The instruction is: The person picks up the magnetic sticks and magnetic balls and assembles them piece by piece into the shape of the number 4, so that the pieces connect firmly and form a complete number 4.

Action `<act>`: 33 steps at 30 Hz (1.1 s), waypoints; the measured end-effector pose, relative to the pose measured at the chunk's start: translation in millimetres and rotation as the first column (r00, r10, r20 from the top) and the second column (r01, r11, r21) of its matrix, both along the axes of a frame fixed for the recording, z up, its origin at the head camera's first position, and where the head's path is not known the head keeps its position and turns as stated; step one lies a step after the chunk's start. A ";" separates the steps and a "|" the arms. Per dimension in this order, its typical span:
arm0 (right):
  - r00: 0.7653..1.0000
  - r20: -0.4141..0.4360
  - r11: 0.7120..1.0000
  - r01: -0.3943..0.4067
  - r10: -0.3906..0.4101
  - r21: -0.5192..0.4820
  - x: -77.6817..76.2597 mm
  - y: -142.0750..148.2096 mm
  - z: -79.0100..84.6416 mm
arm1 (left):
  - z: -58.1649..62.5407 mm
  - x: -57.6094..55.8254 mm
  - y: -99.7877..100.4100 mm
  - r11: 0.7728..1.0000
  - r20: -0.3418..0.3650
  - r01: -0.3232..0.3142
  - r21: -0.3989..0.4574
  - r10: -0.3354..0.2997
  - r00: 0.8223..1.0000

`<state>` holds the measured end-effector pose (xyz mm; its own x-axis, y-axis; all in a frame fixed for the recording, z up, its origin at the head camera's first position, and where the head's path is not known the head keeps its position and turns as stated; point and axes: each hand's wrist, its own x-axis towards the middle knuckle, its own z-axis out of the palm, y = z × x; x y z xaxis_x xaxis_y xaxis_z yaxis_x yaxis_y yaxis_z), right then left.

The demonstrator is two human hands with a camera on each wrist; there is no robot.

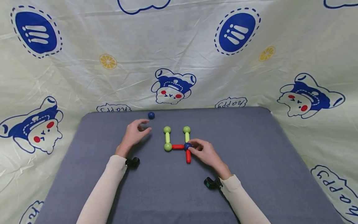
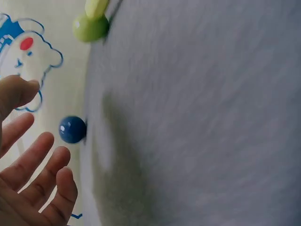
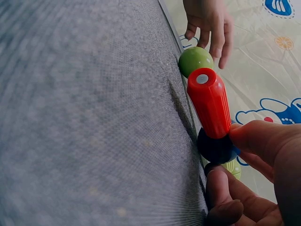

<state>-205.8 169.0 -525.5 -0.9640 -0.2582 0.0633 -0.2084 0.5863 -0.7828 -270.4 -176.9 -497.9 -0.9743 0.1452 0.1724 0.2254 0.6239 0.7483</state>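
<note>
On the grey table lies a joined figure of balls and rods. A dark blue ball connects a red rod on its left, another red rod toward the near side and a light green rod toward the far side. Green balls sit at the far tip, at the left corner and at the far left tip. My right hand pinches the blue ball between thumb and fingers. With fingers spread and nothing held, my left hand hovers near a loose blue ball.
Behind the table hangs a pale printed cloth, close to its far edge. The loose blue ball stands near that edge, left of the figure. Black cameras are strapped to both wrists.
</note>
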 end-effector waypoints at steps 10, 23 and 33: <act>1.000 -0.011 1.000 -0.009 0.010 0.011 0.4 1.4 3.6 | 1.6 -38.7 6.9 0.998 0.034 -0.044 -0.043 0.046 0.998; 0.999 -0.024 0.999 -0.024 0.025 0.030 0.6 2.7 3.2 | -5.4 -65.4 23.7 0.988 0.080 -0.135 -0.077 0.141 0.987; 1.000 0.009 0.999 -0.024 0.023 0.039 1.2 0.8 4.1 | -7.7 -67.8 24.5 0.982 0.107 -0.150 -0.111 0.162 0.981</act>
<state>-204.6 169.8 -521.3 -0.9581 -0.2828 0.0448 -0.2161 0.6116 -0.7611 -338.2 -152.4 -505.6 -0.9987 0.0013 0.0504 0.0360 0.7190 0.6941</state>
